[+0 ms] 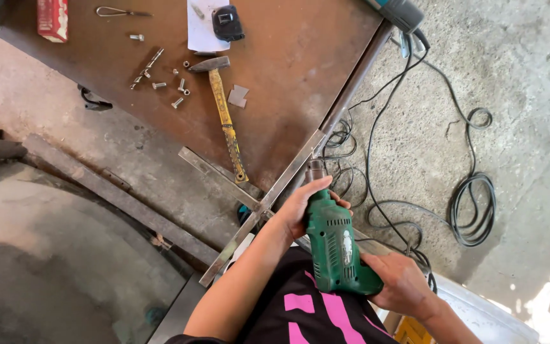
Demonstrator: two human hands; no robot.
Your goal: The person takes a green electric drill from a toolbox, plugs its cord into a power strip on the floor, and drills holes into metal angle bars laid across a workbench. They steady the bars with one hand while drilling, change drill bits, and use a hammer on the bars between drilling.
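Both hands hold a green electric drill (335,245), which lies over the lap with its chuck pointing at the crossed steel bars (259,205). The left hand (303,207) has its grip clamped around the front of the drill body, just behind the chuck, right beside the spot where the bars cross. The right hand (399,283) is clamped on the drill's rear handle, on the side of the drill away from the bars.

The bars rest against the edge of a rusty brown desk (288,70). Beyond the drill on the desk lies a yellow-handled hammer (224,108), with loose bolts (176,86) just beside its head. Black cables (472,210) coil on the concrete floor to the right of the drill.
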